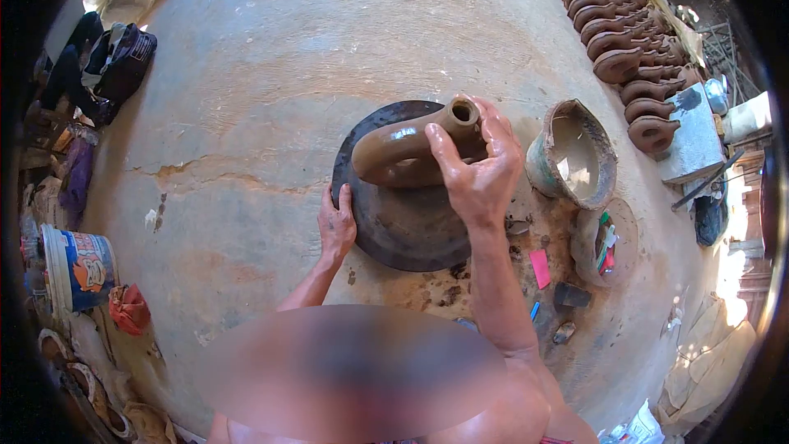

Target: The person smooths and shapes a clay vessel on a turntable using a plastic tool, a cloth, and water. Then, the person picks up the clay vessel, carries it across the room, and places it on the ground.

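A wet brown clay piece, a curved ring-like body with a short round spout (394, 148), rests on the far part of a dark round wheel (403, 230). My right hand (481, 164) is at the spout end, thumb on the near side and fingers around the far side, wet with clay. At the wheel's left edge is my left hand (337, 218), its thumb and fingers apart and touching the rim. The underside of its palm is hidden.
Right of the wheel stand a water-filled pot (538, 160) and a bowl of small tools (626, 238). A pink piece (539, 268) and a dark block (571, 295) lie nearby. Several clay pieces (616, 64) line the upper right; a bucket (86, 271) stands left.
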Demonstrator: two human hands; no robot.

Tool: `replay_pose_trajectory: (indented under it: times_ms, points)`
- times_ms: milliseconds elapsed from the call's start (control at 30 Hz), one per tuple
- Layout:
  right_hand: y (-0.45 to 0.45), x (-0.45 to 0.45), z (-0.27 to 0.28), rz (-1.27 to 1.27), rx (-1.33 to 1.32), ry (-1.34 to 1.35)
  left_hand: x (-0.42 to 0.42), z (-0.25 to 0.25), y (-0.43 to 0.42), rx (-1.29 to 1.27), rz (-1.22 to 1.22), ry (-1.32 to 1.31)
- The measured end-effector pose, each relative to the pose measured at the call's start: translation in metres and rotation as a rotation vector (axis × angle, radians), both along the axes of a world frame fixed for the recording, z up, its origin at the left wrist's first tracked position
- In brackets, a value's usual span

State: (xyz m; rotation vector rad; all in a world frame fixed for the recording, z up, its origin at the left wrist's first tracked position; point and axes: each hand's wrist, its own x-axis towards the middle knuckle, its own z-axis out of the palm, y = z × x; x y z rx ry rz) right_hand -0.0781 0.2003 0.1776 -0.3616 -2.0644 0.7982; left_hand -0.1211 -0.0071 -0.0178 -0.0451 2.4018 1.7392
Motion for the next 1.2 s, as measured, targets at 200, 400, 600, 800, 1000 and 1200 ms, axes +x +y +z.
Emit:
replay_pose_trajectory:
  times_ms: [200,400,600,800,1000,1200]
  points:
    - [0.054,0.007,0.011,0.421,-0.080,-0.030,-0.029,-0.002,-0.002,-0.093,-0.045,0.020]
    - [0.071,0.014,0.010,0.308,-0.266,0.110,-0.073,-0.007,-0.002,-0.050,-0.275,0.042]
    - [0.026,0.015,0.012,0.206,0.116,0.043,-0.096,-0.019,0.002,-0.068,-0.319,0.036]
    - [0.045,0.039,0.018,0.096,0.233,-0.144,-0.087,-0.012,0.001,-0.062,-0.310,0.054]
    - [0.030,0.033,0.048,0.098,0.573,-0.107,-0.079,-0.006,0.001,-0.028,-0.278,0.072]
    - [0.023,0.021,0.046,0.156,0.662,-0.193,-0.075,-0.009,-0.001,-0.028,-0.270,0.068]
